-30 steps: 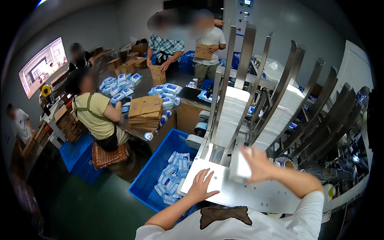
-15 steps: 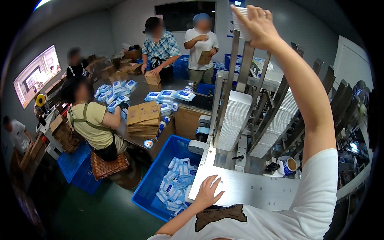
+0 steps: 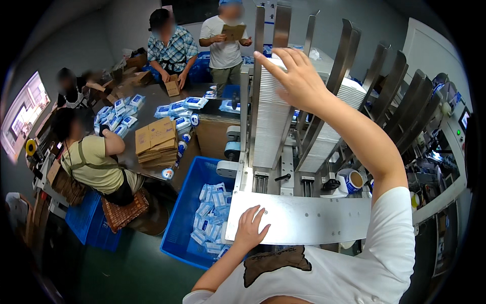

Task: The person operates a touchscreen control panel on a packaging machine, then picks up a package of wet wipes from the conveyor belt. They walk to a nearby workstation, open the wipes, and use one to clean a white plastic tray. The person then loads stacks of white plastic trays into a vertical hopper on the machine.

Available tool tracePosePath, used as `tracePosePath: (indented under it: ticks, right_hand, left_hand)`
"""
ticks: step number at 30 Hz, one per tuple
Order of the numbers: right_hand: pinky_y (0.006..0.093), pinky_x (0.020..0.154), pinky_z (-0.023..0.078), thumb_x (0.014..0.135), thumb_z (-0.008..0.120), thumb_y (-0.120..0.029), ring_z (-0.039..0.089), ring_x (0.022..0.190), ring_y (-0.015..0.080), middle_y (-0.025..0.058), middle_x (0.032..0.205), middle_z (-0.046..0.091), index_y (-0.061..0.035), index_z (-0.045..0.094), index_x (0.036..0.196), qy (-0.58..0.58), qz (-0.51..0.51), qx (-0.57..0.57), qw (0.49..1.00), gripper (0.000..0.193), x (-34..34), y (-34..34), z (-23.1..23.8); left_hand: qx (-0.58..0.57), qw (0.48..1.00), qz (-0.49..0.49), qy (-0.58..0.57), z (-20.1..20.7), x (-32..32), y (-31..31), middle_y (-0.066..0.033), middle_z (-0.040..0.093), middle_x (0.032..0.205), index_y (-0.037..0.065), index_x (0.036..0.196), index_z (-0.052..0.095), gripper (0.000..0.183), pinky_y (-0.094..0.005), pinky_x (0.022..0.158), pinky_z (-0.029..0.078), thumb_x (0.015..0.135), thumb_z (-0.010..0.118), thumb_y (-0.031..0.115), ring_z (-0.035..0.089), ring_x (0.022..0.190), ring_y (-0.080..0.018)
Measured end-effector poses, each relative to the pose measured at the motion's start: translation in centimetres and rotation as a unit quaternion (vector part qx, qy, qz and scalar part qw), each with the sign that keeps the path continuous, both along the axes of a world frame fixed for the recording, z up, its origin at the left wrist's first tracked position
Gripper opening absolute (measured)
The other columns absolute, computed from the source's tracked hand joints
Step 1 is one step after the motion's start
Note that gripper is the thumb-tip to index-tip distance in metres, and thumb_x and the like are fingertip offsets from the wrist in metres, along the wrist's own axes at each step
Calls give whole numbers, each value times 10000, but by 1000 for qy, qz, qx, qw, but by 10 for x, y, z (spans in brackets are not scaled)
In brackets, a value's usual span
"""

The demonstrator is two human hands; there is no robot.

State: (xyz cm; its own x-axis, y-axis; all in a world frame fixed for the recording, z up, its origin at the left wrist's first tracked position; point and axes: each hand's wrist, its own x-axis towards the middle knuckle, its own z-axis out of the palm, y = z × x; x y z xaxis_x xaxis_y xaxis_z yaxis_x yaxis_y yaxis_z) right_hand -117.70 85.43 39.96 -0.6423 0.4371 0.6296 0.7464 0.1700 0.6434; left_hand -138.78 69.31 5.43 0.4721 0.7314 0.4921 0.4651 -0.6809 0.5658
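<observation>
My right hand (image 3: 299,78) is raised at the top of a tall stack of thin white flat pieces (image 3: 271,126), fingers spread and partly hiding its upper end. Whether the palm presses on the stack cannot be made out. Upright metal guide rails (image 3: 256,76) hold the stack on the machine. Beside it, further right, stands a second white stack (image 3: 324,144) between its own rails. My left hand (image 3: 249,228) lies open on the near edge of a flat silver metal plate (image 3: 298,215), holding nothing.
A blue crate (image 3: 174,228) with several blue-and-white wipes packs (image 3: 210,215) stands left of the plate. Beyond it, a table carries flattened cardboard boxes (image 3: 154,139) and more packs. A seated person (image 3: 96,157) and standing co-workers (image 3: 172,48) are around it. More metal rails (image 3: 390,101) rise at right.
My right hand has come down along the rails, and the white pieces it held are now on the first stack. My left hand stays on the plate. The view has shifted.
</observation>
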Motion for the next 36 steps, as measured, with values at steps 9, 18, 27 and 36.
tracePosePath:
  ticks: [9,18,27,36]
  right_hand:
    - [426,735,538,796,545,11,646,824,320,180,928,648,-233,-14,1537,314,-66,-453,832,960,-5,-41,-79]
    - [421,775,537,805,666,-155,628,957,328,159,1047,635,-119,368,1434,140,82,-535,829,698,51,-175,-142]
    - [460,1154,237,689,827,-251,328,1373,291,134,1433,391,-42,390,1384,143,69,-167,973,847,59,-92,-77]
    - [526,1182,37,503,890,-412,320,1396,291,176,1416,431,-25,308,1453,18,-143,-51,988,1179,11,-5,-26]
  left_hand:
    - [19,999,19,-36,-2,7,-4,-169,515,1263,29,1230,562,483,-445,987,407,800,713,188,486,1175,-359]
    - [100,987,110,-55,-7,3,-43,-148,578,1173,34,1060,637,316,-433,936,451,752,698,67,529,1105,-361]
    - [53,985,164,7,-37,10,-173,-135,526,1262,89,1075,645,330,-497,1018,368,751,703,95,461,1209,-371]
    - [40,975,216,-38,-44,-39,-154,-132,547,1244,88,1000,689,259,-456,988,409,742,702,63,467,1184,-373]
